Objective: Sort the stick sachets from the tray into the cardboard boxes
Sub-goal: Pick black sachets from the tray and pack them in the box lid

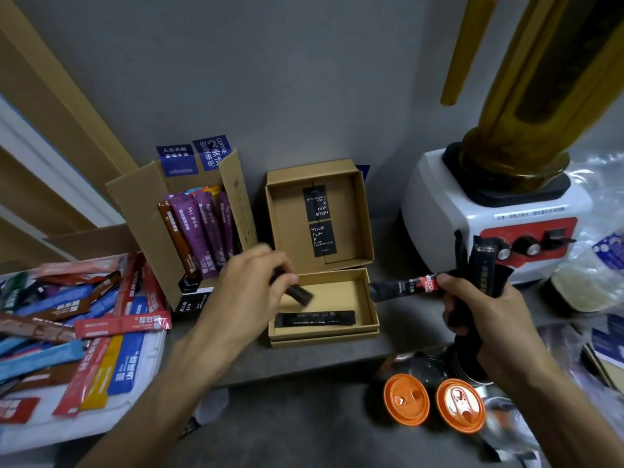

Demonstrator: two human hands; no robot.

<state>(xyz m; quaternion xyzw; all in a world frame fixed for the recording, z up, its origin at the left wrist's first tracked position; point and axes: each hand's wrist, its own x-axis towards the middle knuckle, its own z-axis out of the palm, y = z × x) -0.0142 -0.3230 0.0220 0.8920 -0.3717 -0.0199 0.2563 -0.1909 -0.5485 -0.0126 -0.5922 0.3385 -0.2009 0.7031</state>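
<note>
Black stick sachet [299,293] pinched in my left hand [251,285], fingers curled shut on it, blurred, over the shallow kraft box [369,310] at frame centre; one black sachet [315,319] already lies flat inside. Right hand [479,310] fisted tight round a fan of dark sachets [483,265], centre-right. Tray [148,376] w/ coloured sachets lower left; tall carton [138,211] of purple ones upper left of centre. Risks, my judgement: release at an angle, so the stick bridges the box rim and slides out; right bunch is loosely fanned, one could slip twd the orange lids [407,400]; the red-tipped stick [405,287] may belong elsewhere, so mis-sort possible.
</note>
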